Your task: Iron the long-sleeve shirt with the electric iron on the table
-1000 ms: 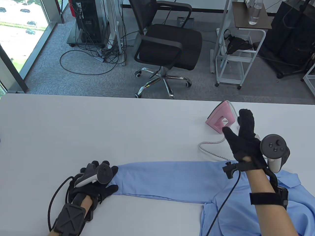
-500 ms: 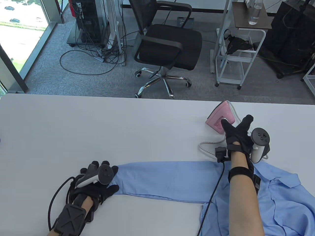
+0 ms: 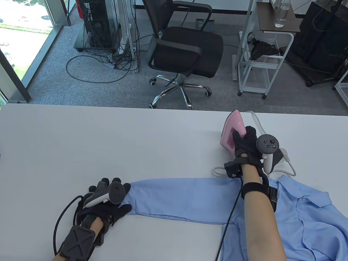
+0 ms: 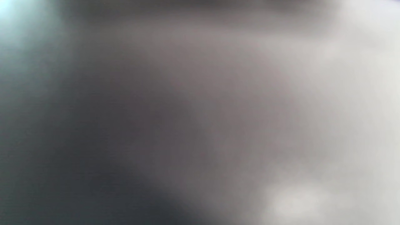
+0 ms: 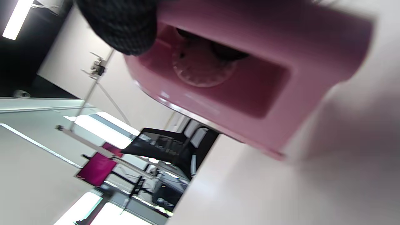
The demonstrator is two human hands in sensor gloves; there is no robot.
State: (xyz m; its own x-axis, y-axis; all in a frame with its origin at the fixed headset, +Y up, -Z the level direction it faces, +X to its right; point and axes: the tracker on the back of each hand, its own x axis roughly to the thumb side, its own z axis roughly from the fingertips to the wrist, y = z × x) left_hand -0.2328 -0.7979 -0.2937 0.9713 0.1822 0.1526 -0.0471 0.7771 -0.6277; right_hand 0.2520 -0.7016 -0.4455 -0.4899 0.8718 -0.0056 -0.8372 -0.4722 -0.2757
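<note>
A light blue long-sleeve shirt (image 3: 304,225) lies at the table's front right, one sleeve (image 3: 179,198) stretched flat to the left. My left hand (image 3: 114,201) rests flat on the cuff end of that sleeve. My right hand (image 3: 244,138) grips the handle of the pink electric iron (image 3: 231,127), which is tilted on the table behind the shirt. In the right wrist view the iron (image 5: 250,78) fills the top, with my gloved fingers (image 5: 122,25) around its handle above a white dial (image 5: 203,68). The left wrist view is a grey blur.
The iron's white braided cord (image 3: 282,163) loops on the white table (image 3: 108,141) between the iron and the shirt collar. A black glove cable (image 3: 231,225) trails over the shirt. Beyond the table's far edge stand an office chair (image 3: 185,51) and a white cart (image 3: 263,54).
My right hand moved forward and down from above the shirt and closed on the iron's handle. The iron has tipped and shifted slightly left. The left hand has not moved.
</note>
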